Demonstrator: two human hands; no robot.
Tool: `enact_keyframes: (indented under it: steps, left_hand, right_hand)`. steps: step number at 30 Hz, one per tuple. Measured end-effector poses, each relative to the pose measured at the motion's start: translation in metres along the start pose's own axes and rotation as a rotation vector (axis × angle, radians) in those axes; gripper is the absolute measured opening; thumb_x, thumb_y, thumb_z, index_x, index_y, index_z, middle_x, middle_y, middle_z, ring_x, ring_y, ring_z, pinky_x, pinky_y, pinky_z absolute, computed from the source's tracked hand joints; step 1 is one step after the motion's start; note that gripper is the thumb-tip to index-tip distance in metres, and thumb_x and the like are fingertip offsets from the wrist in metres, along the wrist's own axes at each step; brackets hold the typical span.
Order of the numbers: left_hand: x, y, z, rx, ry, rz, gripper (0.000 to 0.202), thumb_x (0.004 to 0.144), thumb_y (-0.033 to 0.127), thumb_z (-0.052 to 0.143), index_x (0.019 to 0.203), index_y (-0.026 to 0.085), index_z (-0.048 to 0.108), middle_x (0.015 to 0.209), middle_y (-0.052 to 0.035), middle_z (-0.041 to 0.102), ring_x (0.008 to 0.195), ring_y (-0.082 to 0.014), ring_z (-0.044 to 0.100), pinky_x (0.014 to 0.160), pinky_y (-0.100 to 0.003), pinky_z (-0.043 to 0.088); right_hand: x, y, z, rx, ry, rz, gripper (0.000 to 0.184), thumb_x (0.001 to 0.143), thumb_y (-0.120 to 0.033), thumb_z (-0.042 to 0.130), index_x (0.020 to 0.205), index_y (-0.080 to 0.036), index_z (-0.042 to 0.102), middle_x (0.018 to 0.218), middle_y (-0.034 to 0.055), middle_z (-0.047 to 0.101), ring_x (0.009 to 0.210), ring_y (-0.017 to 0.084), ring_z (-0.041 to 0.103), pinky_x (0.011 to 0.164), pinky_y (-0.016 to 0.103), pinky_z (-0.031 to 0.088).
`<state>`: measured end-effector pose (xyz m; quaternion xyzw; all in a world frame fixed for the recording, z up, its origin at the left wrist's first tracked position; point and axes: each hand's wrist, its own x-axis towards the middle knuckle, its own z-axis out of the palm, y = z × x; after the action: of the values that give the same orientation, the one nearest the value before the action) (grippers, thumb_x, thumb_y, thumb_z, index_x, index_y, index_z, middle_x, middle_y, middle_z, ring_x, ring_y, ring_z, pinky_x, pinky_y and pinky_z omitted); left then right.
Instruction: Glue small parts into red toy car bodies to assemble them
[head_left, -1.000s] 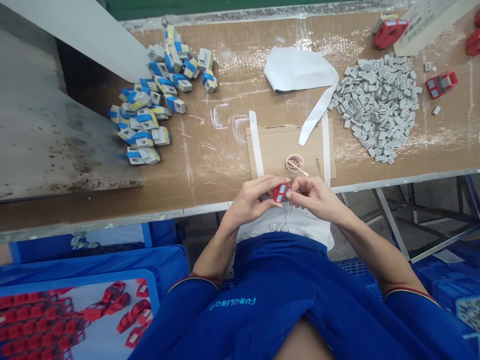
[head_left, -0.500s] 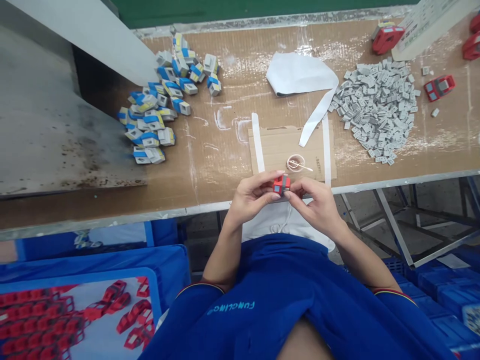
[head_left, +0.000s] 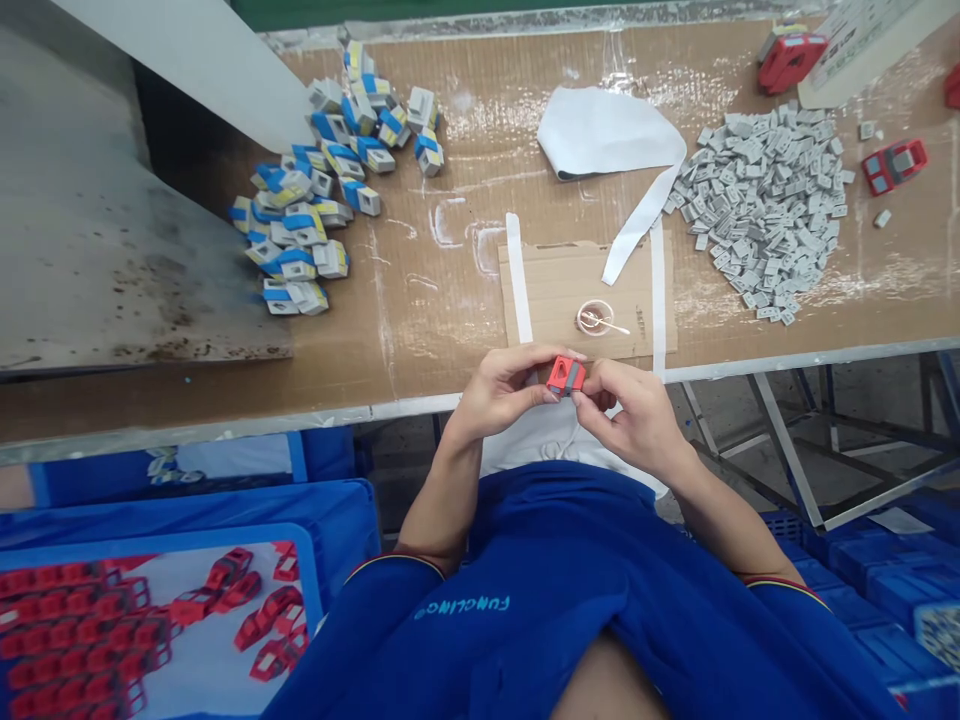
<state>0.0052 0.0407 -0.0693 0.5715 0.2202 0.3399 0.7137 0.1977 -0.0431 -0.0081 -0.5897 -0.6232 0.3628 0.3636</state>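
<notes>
Both hands meet at the near edge of the cardboard-covered table (head_left: 420,330). My left hand (head_left: 504,392) pinches a small red plastic part with a grey piece set in it (head_left: 565,375). My right hand (head_left: 628,412) is closed on the same red part from the right, fingertips pressed against its side. Just beyond the hands a small round dish (head_left: 595,317) with a thin stick lying in it sits on a taped cardboard patch (head_left: 555,290).
A heap of small grey pieces (head_left: 772,205) lies at the right, a pile of blue, white and yellow blocks (head_left: 322,190) at the left, and a white cloth (head_left: 607,135) in the middle. Red parts (head_left: 892,165) lie far right. A blue crate of red frames (head_left: 135,630) stands lower left.
The hands have shifted slightly and turned the red part between the fingers, so its grey piece now faces up. The view has drifted a little.
</notes>
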Motion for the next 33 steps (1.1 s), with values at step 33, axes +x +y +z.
enact_keyframes:
  steps: [33]
  left_hand:
    - [-0.003, -0.002, -0.007, -0.018, 0.025, 0.08, 0.037, 0.089, 0.035, 0.091, 0.125, 0.026, 0.084, 0.123, -0.0132, 0.085, 0.112, -0.0264, 0.082, 0.1, -0.037, 0.067]
  right_hand:
    - [-0.007, 0.004, 0.019, -0.202, 0.226, -0.313, 0.014, 0.105, -0.013, 0.06, 0.098, -0.024, 0.066, 0.079, 0.0035, 0.077, 0.069, 0.017, 0.069, 0.064, 0.031, 0.053]
